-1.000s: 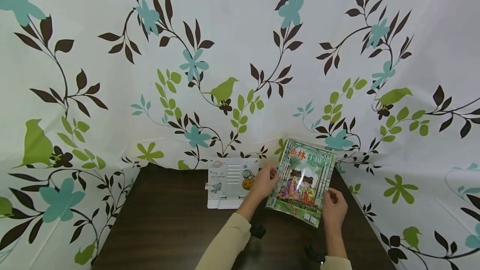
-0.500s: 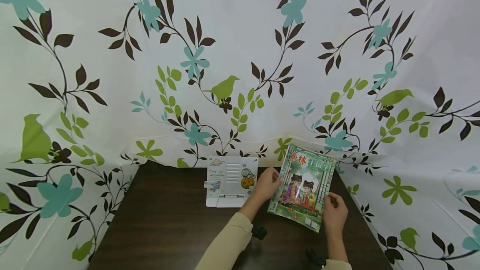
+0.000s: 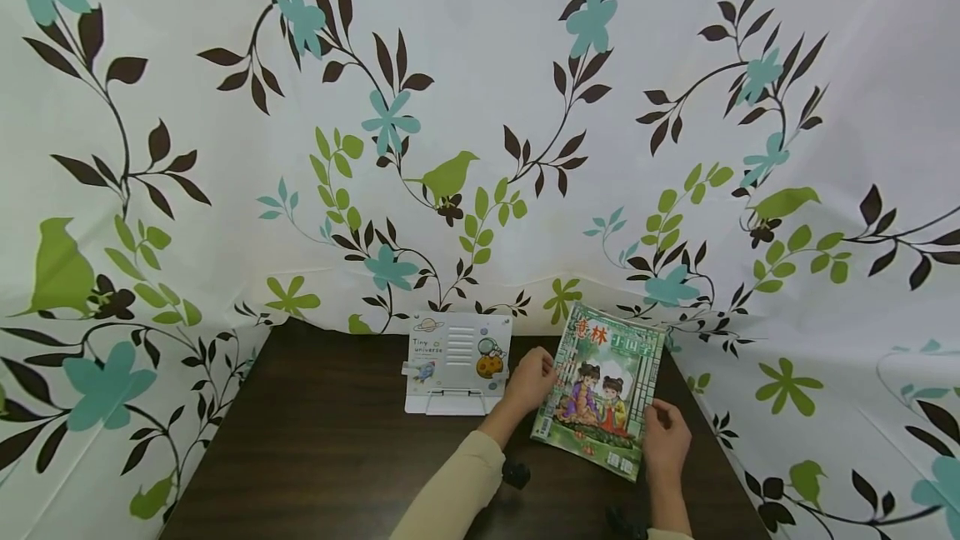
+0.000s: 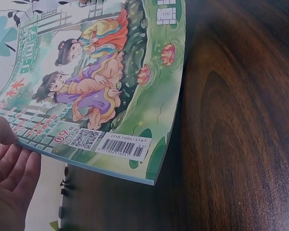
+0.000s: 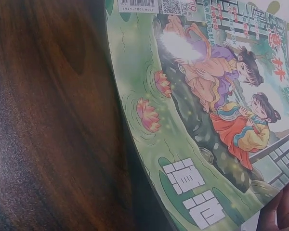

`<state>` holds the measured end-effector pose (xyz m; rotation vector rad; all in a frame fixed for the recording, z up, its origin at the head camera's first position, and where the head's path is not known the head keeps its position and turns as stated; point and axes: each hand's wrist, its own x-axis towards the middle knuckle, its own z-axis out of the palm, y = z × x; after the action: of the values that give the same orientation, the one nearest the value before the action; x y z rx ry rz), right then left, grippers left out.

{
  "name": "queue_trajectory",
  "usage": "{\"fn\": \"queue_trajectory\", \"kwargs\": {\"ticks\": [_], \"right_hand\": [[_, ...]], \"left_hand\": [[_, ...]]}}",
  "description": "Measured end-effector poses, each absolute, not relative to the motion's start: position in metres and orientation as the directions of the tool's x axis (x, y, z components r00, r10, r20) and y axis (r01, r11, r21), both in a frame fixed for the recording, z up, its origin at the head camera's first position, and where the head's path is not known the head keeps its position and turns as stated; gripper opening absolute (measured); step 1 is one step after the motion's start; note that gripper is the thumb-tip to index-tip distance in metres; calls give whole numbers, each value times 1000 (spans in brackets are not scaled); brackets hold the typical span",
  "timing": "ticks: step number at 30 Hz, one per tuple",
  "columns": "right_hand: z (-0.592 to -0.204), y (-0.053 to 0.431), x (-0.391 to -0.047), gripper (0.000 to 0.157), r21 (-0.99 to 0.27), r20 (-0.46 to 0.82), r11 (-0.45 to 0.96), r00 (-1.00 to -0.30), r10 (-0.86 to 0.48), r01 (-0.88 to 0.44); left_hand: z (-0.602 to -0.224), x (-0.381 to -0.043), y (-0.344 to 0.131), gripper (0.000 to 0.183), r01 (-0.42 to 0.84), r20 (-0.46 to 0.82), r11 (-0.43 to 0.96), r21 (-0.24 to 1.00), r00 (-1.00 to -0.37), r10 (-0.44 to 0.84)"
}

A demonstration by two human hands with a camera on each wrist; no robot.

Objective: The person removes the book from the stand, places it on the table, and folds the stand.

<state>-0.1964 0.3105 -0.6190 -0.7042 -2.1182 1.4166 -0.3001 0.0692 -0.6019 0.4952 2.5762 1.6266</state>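
A green magazine [image 3: 600,394] with two cartoon children on its cover is held face up, a little tilted, over the right side of the dark table. My left hand [image 3: 531,377] pinches its left edge; in the left wrist view, that hand's thumb lies on the cover and its fingers [image 4: 25,175] are under the spine. On the opposite edge, my right hand [image 3: 666,440] grips the magazine. The right wrist view has only part of that hand's fingers [image 5: 282,211] at its lower right corner. A gap shows between the magazine's lower edge and the table.
Left of the magazine, a white book stand [image 3: 459,365] printed "Tiny universe" stands near the back of the dark wooden table [image 3: 337,440]. A white cloth [image 3: 450,65] with leaves, flowers and birds hangs behind and along the sides.
Both hands have brought the magazine slightly down and toward me, its top edge now lower in the head view. The grip is the same. The head view has shifted a little.
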Motion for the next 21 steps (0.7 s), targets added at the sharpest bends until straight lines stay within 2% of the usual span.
{"fn": "queue_trajectory", "kwargs": {"ticks": [11,21], "right_hand": [[-621,313,-206,41,-951,-4,241,-786,619,195],[-626,317,-210,38,-935,9,282,-777,629,217]], "left_hand": [[-609,-309,72,10,173,55,404,898,-956,288],[-619,-312,76,5,134,17,422,897,-963,269]]}}
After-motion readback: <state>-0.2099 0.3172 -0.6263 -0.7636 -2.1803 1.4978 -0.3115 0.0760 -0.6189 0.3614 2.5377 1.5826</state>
